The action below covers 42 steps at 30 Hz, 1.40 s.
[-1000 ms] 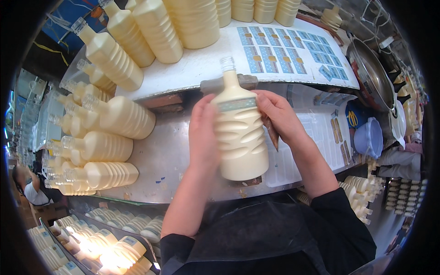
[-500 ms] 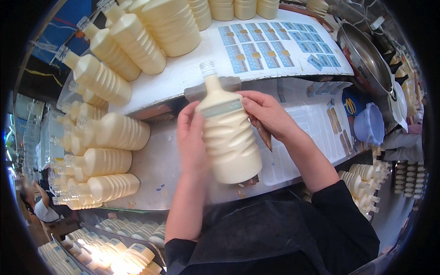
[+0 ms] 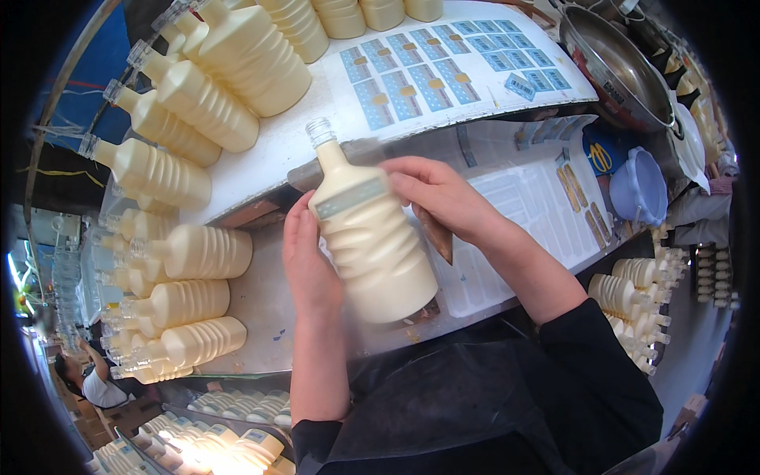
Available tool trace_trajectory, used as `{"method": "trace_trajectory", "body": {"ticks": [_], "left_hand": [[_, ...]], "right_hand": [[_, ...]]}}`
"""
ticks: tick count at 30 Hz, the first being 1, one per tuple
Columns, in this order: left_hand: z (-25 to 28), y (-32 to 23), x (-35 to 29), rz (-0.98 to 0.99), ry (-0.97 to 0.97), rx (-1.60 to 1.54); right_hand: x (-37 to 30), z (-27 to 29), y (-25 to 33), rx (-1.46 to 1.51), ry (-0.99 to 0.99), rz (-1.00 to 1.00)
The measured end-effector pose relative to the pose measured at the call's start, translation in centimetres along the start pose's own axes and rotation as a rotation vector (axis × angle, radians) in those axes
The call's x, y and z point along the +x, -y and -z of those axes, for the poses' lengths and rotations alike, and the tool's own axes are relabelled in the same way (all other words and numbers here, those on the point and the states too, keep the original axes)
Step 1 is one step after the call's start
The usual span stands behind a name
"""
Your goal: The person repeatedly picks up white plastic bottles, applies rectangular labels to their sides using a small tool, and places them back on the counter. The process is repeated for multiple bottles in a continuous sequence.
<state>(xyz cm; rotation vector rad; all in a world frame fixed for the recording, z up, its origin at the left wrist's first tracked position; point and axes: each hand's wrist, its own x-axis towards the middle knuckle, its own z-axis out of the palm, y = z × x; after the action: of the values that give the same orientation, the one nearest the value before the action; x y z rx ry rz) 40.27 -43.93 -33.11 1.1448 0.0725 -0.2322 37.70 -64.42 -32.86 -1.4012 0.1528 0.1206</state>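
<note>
A worker's right hand (image 3: 443, 196) was closed on a pointed brown tool (image 3: 435, 236), its thumb against the right shoulder of a cream bottle (image 3: 376, 257). The left hand (image 3: 310, 257) curved at the opposite edge, its grip impossible to tell. The bottle, banded with a pale blue-green label (image 3: 350, 198), leaned neck-leftward between them above a metal worktable (image 3: 260, 313). More cream bottles (image 3: 206, 252) stood at left; printed labels (image 3: 402, 95) lay on a white board (image 3: 285, 142) beyond, a lilac bucket (image 3: 640, 188) at right.
</note>
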Motion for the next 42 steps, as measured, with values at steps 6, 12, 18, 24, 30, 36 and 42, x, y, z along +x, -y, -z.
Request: {"method": "trace_trajectory", "body": {"ticks": [6, 12, 18, 24, 30, 36, 42], "left_hand": [[0.0, 0.4, 0.5, 0.057, -0.056, -0.021], [0.2, 0.8, 0.7, 0.044, -0.055, -0.015], [0.0, 0.6, 0.5, 0.064, -0.039, -0.017], [-0.7, -0.3, -1.3, 0.014, -0.021, 0.231], [-1.2, 0.3, -2.4, -0.164, 0.052, 0.683], [-1.0, 0.2, -1.0, -0.166, 0.004, 0.505], [-1.6, -0.4, 0.1, -0.075, 0.008, 0.334]], "right_hand": [[1.2, -0.7, -0.4, -0.071, -0.018, -0.010], [1.4, -1.1, -0.4, -0.140, -0.051, -0.030], [1.4, -1.2, -0.8, -0.133, -0.071, -0.009], [0.2, 0.5, 0.8, 0.107, 0.047, -0.097], [-1.3, -0.6, 0.4, 0.014, 0.030, -0.001], [0.1, -0.6, -0.7, -0.139, -0.087, 0.055], [1.0, -1.3, -0.1, -0.231, -0.118, 0.011]]}}
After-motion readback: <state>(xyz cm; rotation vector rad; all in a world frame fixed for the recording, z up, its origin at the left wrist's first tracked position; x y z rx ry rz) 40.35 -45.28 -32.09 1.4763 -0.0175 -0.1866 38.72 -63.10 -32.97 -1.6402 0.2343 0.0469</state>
